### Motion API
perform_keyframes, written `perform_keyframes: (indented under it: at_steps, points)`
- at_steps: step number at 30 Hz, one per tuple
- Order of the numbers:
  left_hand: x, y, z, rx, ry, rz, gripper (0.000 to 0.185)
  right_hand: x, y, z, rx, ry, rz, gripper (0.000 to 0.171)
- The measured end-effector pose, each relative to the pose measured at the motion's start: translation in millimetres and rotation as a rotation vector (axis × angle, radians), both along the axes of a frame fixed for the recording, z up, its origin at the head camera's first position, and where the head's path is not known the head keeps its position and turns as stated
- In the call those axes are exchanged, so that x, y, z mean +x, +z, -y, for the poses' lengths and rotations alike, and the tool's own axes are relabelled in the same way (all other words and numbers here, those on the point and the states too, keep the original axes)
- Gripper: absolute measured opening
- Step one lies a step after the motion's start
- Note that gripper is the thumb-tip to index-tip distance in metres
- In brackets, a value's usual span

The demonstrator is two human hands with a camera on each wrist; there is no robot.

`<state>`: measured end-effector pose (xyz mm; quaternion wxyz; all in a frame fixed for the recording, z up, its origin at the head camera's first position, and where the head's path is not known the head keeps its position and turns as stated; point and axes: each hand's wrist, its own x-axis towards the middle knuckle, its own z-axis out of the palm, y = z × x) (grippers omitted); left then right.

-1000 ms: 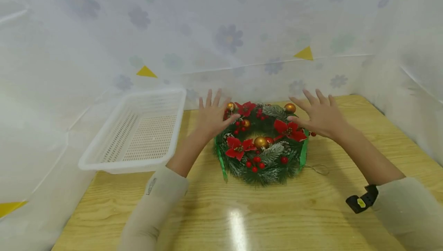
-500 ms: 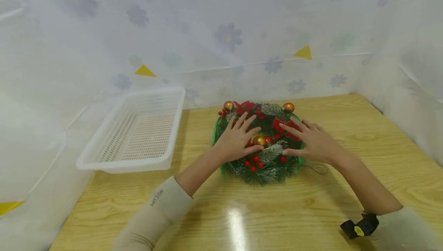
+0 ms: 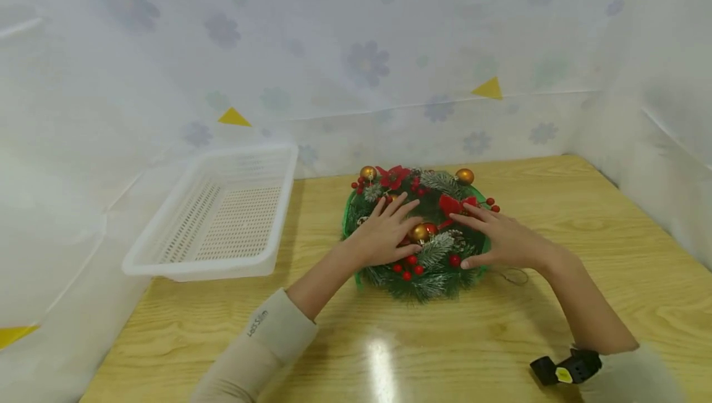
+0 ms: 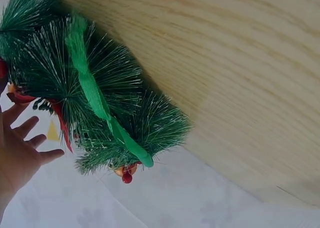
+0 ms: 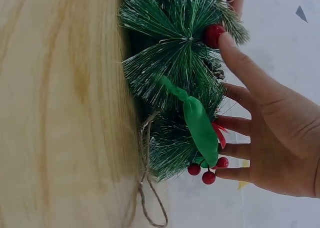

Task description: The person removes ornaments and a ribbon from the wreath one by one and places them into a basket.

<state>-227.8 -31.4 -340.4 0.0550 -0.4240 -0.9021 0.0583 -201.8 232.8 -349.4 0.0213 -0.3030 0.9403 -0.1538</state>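
Two hands: both lie flat on one Christmas wreath, fingers straight and spread, gripping nothing.
Left hand: rests on the wreath's left half, fingertips by a gold bauble near the middle.
Right hand: rests on the right half, fingers pointing inward over a red fabric flower; in the right wrist view the thumb touches a red berry.
Wreath position: flat on the wooden desk, towards the far edge, about midway between the left and right edges.
Wreath make-up: green needle branches with frosted tips, a green ribbon wound round the ring, and a loop of twine trailing onto the desk at its right.
Handling, as a judgement: probably light and springy; the needles give under pressure, and the baubles and berries look easy to knock off. The firm ring beneath the branches, taken from two opposite sides, seems the safest hold, rather than the ornaments.
Counts: one wreath; four gold baubles visible; at least two red flowers; red berries in several small clusters, too many to count surely.
Basket: one white perforated plastic basket at the far left corner of the desk, apart from the wreath.
Surroundings: pale sheeting with faded flower prints and yellow triangles.
Wrist: one dark strap with a yellow mark on the right forearm.
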Motion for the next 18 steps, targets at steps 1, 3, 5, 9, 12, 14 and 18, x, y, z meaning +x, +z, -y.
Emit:
perform_keyframes:
  at_steps: [1,3,5,9,12,14,18]
  points:
    - [0.0,0.7,0.5,-0.002,-0.007,0.004,0.056,0.2,-0.8,-0.5,-0.005,-0.001,0.007,0.092]
    - [-0.1,2.5,1.3,-0.010,-0.019,0.013,0.053,0.6,-1.9,-1.2,-0.011,-0.005,0.018,0.093]
    - [1.1,4.2,1.6,-0.010,-0.036,0.005,0.050,1.1,-2.8,-1.7,-0.018,-0.011,0.032,0.094]
    - [1.1,5.9,1.6,-0.005,-0.058,-0.053,0.046,1.9,-2.0,-1.3,-0.026,-0.016,0.048,0.092]
    - [-0.3,6.7,1.3,0.005,-0.061,-0.093,0.047,2.8,-0.5,-0.8,-0.029,-0.020,0.057,0.091]
    - [-1.4,7.5,1.0,0.020,-0.061,-0.113,0.047,3.3,0.2,-0.5,-0.030,-0.020,0.059,0.091]
    - [-2.8,10.7,-0.7,0.059,-0.067,-0.167,0.046,3.8,-0.1,-0.7,-0.030,-0.021,0.055,0.089]
